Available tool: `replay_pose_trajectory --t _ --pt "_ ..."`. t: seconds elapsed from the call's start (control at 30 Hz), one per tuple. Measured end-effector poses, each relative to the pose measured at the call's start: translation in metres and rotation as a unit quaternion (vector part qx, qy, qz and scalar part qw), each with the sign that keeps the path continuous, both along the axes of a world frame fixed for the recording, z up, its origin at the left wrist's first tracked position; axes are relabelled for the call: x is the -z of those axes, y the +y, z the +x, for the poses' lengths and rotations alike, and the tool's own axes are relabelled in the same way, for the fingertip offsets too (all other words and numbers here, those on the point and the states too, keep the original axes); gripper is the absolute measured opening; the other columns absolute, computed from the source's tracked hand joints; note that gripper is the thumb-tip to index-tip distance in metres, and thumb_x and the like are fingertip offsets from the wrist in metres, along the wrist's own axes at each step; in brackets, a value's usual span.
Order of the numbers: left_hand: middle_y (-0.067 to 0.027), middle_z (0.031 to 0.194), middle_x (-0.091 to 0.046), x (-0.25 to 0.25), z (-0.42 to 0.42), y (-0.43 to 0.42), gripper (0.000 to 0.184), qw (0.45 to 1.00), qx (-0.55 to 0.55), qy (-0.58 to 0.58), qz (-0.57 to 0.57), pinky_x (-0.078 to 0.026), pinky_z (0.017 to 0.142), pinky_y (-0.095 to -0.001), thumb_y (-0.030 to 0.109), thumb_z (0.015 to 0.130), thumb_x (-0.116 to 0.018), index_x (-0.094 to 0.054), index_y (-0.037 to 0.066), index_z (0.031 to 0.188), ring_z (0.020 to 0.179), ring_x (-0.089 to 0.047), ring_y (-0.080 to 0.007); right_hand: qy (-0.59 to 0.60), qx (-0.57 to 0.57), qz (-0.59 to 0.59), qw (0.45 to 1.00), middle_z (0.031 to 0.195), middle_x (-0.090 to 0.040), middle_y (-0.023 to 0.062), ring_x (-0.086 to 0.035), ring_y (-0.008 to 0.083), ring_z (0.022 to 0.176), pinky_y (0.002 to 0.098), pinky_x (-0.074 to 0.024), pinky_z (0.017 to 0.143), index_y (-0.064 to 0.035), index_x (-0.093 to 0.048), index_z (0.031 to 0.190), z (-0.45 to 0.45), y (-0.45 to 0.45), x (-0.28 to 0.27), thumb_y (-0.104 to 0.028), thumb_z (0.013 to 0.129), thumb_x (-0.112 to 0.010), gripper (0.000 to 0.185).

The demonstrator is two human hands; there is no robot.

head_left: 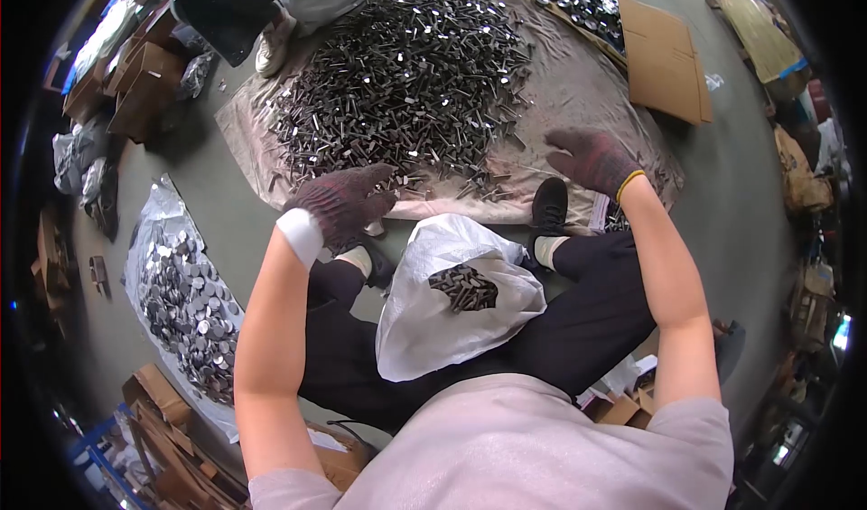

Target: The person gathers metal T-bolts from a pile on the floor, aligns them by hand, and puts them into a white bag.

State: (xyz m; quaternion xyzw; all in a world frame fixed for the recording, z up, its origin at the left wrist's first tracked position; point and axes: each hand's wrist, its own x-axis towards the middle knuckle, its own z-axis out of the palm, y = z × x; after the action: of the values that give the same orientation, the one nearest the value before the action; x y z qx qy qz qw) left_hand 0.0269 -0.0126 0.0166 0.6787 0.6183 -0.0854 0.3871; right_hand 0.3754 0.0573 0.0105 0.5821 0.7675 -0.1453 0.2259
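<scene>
A large heap of small dark metal pieces [406,76] lies on a pale, stained cloth [578,67] on the floor. My left hand [343,201], in a dark knitted glove with a white cuff, reaches over the heap's near edge, fingers stretched and thumb apart. Over bare cloth to the right of the heap is my right hand [591,159], in a similar glove with a yellow edge, its fingers extended. I make out nothing in either hand. Between my legs stands a white plastic sack [420,316], its mouth open, with dark metal pieces [465,288] inside.
Round silvery discs [194,302] lie on a plastic sheet at left. Flat cardboard [664,58] lies upper right beside more shiny parts [569,0]. Cardboard boxes [144,85] stand upper left, near another person's shoe [274,45]. My shoe [549,205] touches the cloth edge.
</scene>
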Motion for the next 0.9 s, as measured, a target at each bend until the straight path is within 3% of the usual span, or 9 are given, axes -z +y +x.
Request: replay_pose_trajectory --t 0.07,0.2,0.47,0.57,0.67,0.73,0.77,0.8,0.9 --pt "-0.0187 0.133 -0.059 0.012 -0.005 0.002 0.057 0.999 0.010 -0.050 0.008 -0.046 0.101 -0.0424 0.046 0.093 -0.053 -0.051 0.013 0.140 0.119 -0.059 -0.0361 0.321 0.074 -0.056 0.943 0.114 -0.069 0.0155 -0.066 0.0248 0.107 0.0339 -0.0487 0.096 -0.0059 -0.064 0.125 0.004 0.000 -0.002 -0.026 0.092 -0.063 0.038" --pt "-0.0194 0.129 -0.061 0.028 -0.014 0.009 0.058 0.999 -0.001 -0.010 0.038 -0.046 0.101 -0.0420 0.047 0.094 -0.052 -0.049 0.015 0.142 0.118 -0.060 -0.0351 0.338 0.069 -0.081 0.935 0.117 -0.069 0.0161 -0.065 0.0245 0.108 0.0340 -0.0479 0.098 -0.0057 -0.063 0.126 0.001 0.003 -0.003 -0.027 0.092 -0.062 0.041" --pt "-0.0173 0.130 -0.062 0.035 -0.016 0.011 0.058 1.000 -0.003 0.007 0.022 -0.046 0.101 -0.0402 0.046 0.094 -0.055 -0.049 0.015 0.142 0.119 -0.060 -0.0343 0.236 0.027 -0.199 0.951 0.120 -0.067 0.0175 -0.065 0.0275 0.111 0.0351 -0.0471 0.099 -0.0070 -0.060 0.130 -0.006 -0.002 0.038 -0.027 0.091 -0.058 0.044" --pt "-0.0170 0.130 -0.062 0.037 -0.019 0.012 0.057 1.000 -0.024 0.008 -0.017 -0.046 0.101 -0.0406 0.045 0.094 -0.056 -0.049 0.016 0.143 0.120 -0.060 -0.0343 0.129 -0.100 -0.198 0.966 0.117 -0.067 0.0185 -0.064 0.0357 0.110 0.0396 -0.0505 0.094 -0.0111 -0.063 0.124 -0.004 -0.010 0.117 -0.034 0.089 -0.055 0.043" --pt "-0.0180 0.127 -0.064 0.031 -0.015 0.013 0.057 0.999 -0.039 -0.008 -0.012 -0.046 0.100 -0.0427 0.045 0.093 -0.056 -0.049 0.017 0.142 0.118 -0.060 -0.0357 -0.042 -0.125 -0.203 0.970 0.123 -0.065 0.0165 -0.062 0.0345 0.114 0.0454 -0.0502 0.093 -0.0123 -0.060 0.126 -0.012 -0.008 0.193 -0.023 0.086 -0.058 0.041" --pt "-0.0197 0.123 -0.065 0.045 -0.022 0.014 0.061 0.998 -0.055 -0.032 -0.012 -0.047 0.099 -0.0432 0.044 0.091 -0.058 -0.045 0.017 0.144 0.115 -0.062 -0.0372 -0.027 -0.166 -0.095 0.981 0.135 -0.056 0.0145 -0.058 0.0358 0.119 0.0497 -0.0481 0.095 -0.0169 -0.053 0.134 -0.021 -0.006 0.234 -0.025 0.088 -0.060 0.048" --pt "-0.0206 0.121 -0.065 0.042 -0.023 0.015 0.062 0.997 -0.065 -0.037 -0.020 -0.048 0.098 -0.0432 0.044 0.090 -0.058 -0.045 0.016 0.144 0.113 -0.063 -0.0375 -0.015 -0.168 -0.054 0.984 0.150 -0.041 0.0128 -0.049 0.0354 0.131 0.0563 -0.0480 0.090 -0.0277 -0.046 0.140 -0.026 -0.007 0.264 -0.021 0.090 -0.056 0.051" --pt "-0.0215 0.120 -0.066 0.036 -0.021 0.017 0.063 0.996 -0.075 -0.042 -0.029 -0.048 0.098 -0.0432 0.044 0.090 -0.059 -0.044 0.015 0.145 0.111 -0.064 -0.0378 0.058 -0.039 -0.026 0.997 0.155 -0.034 0.0140 -0.042 0.0361 0.137 0.0630 -0.0398 0.099 -0.0354 -0.045 0.142 -0.017 -0.009 0.358 -0.024 0.093 -0.053 0.051" --pt "-0.0168 0.121 -0.066 0.022 -0.013 0.021 0.053 0.997 -0.070 -0.038 -0.010 -0.050 0.093 -0.0388 0.029 0.092 -0.065 -0.052 0.009 0.139 0.107 -0.066 -0.0292 0.027 -0.206 -0.061 0.976 0.159 -0.028 0.0125 -0.034 0.0377 0.142 0.0683 -0.0276 0.107 -0.0414 -0.043 0.143 -0.046 0.009 0.311 -0.028 0.094 -0.050 0.051"
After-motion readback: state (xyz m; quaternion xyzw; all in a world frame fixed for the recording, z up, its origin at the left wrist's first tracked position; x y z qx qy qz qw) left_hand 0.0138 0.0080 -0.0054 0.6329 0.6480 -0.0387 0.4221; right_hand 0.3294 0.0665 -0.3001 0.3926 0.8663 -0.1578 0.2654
